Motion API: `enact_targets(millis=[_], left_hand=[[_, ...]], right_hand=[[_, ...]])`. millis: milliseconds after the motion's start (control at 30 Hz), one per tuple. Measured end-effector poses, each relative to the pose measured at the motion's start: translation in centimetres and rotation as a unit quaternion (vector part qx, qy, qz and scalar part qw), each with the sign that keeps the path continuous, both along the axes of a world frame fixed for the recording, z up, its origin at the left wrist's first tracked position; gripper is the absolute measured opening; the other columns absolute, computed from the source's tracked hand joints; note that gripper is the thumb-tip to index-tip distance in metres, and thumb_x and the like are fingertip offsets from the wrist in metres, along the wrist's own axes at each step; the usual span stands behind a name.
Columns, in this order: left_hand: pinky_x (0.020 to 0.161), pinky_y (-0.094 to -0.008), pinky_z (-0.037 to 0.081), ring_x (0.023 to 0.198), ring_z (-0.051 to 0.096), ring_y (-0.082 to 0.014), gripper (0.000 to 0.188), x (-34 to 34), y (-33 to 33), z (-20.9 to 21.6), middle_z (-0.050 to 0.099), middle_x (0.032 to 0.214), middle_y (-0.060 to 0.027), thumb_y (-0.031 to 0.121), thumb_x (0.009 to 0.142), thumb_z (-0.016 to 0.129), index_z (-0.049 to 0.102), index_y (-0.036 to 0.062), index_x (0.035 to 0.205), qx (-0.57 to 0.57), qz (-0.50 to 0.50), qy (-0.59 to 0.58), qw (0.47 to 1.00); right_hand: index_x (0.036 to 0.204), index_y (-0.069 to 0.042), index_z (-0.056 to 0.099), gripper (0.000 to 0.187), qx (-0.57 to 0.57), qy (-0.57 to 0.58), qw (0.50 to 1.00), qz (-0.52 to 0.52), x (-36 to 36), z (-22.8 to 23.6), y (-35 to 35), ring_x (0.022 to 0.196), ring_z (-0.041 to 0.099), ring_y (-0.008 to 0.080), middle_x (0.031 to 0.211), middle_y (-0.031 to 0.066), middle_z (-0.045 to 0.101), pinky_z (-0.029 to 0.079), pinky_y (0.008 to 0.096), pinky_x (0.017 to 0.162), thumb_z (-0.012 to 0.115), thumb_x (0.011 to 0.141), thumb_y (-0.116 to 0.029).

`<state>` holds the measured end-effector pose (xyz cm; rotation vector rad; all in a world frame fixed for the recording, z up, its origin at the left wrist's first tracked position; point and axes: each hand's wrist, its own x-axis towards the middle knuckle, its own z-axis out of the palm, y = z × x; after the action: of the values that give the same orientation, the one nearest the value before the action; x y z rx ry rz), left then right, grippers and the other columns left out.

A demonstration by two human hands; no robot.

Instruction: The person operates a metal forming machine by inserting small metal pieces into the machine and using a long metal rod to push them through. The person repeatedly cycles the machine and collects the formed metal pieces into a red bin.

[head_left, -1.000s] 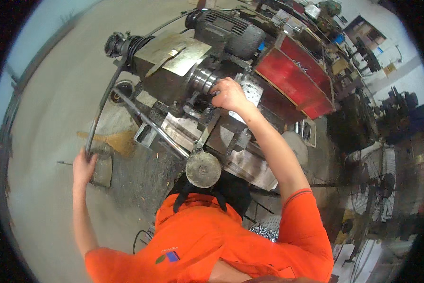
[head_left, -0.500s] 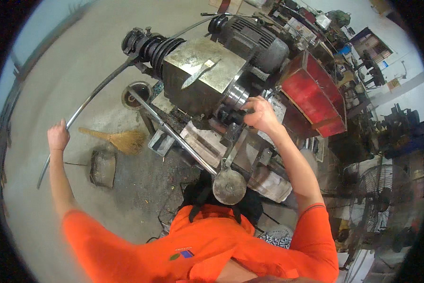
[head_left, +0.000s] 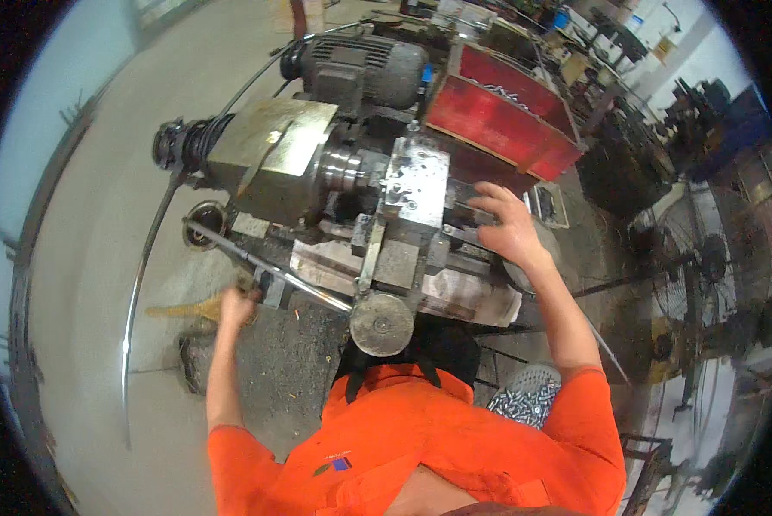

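Observation:
My right hand (head_left: pixel 508 227) is open, its fingers bent and apart, just right of the metal block (head_left: pixel 413 185) on the small lathe; nothing shows in it. Well to the left, my left hand (head_left: pixel 238 308) hovers over the floor beside a straw broom (head_left: pixel 175 311). Its fingers are mostly hidden, so its grip cannot be made out. Left of that hand, the long curved metal bar (head_left: pixel 138 288) hangs free from the headstock (head_left: pixel 261 159). A shiny straight lever (head_left: pixel 270 268) runs to a round grey disc (head_left: pixel 382 325) near my waist.
A red metal bin (head_left: pixel 506 120) with small metal parts stands behind the lathe, next to a dark motor (head_left: pixel 364 69). By my right side is a container of small shiny metal pieces (head_left: pixel 525 402). A floor fan (head_left: pixel 674 267) stands at the right.
My left hand has let go of the long bar and moved right. My right hand has left the spindle area for the block's right side. The block now sits close to the spindle.

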<state>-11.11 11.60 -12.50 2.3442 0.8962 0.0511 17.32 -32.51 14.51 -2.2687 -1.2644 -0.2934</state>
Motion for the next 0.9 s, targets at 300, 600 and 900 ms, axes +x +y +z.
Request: enact_targets(millis=[300, 600, 900], left_hand=[[0.069, -0.0402, 0.051, 0.088, 0.064, -0.0260, 0.026, 4.6, 1.2, 2.3, 0.066, 0.093, -0.0104, 0.022, 0.072, 0.066, 0.062, 0.0174, 0.097, 0.306, -0.208, 0.250, 0.895], [0.056, -0.0322, 0.051, 0.067, 0.064, -0.0220, 0.039, 1.7, 4.7, 6.0, 0.066, 0.083, -0.0132, 0.030, 0.081, 0.065, 0.060, 0.0023, 0.109, -0.060, 0.029, -0.024, 0.997], [0.049, -0.0324, 0.056, 0.054, 0.064, -0.0242, 0.060, 5.8, 0.4, 11.1, 0.063, 0.071, -0.0192, 0.049, 0.085, 0.057, 0.049, -0.0067, 0.107, -0.252, 0.176, -0.204, 0.929]], right_hand=[[0.097, 0.000, 0.066, 0.042, -0.069, 0.128, 0.937, -0.319, -3.7, -4.8, -21.2, 0.104, 0.058, 0.0330, 0.114, 0.0172, 0.060, 0.046, 0.0356, 0.089, 0.064, 0.057, -0.012], [0.106, -0.004, 0.060, 0.053, -0.251, 0.070, 0.769, -0.584, -6.9, -16.4, -44.1, 0.097, 0.057, 0.0351, 0.102, 0.0172, 0.062, 0.047, 0.0425, 0.083, 0.072, 0.056, -0.016], [0.090, -0.004, 0.064, 0.037, -0.268, 0.217, 0.739, -0.579, -16.4, -16.6, -38.3, 0.082, 0.063, 0.0382, 0.088, 0.0191, 0.065, 0.050, 0.0434, 0.073, 0.068, 0.059, -0.025]])
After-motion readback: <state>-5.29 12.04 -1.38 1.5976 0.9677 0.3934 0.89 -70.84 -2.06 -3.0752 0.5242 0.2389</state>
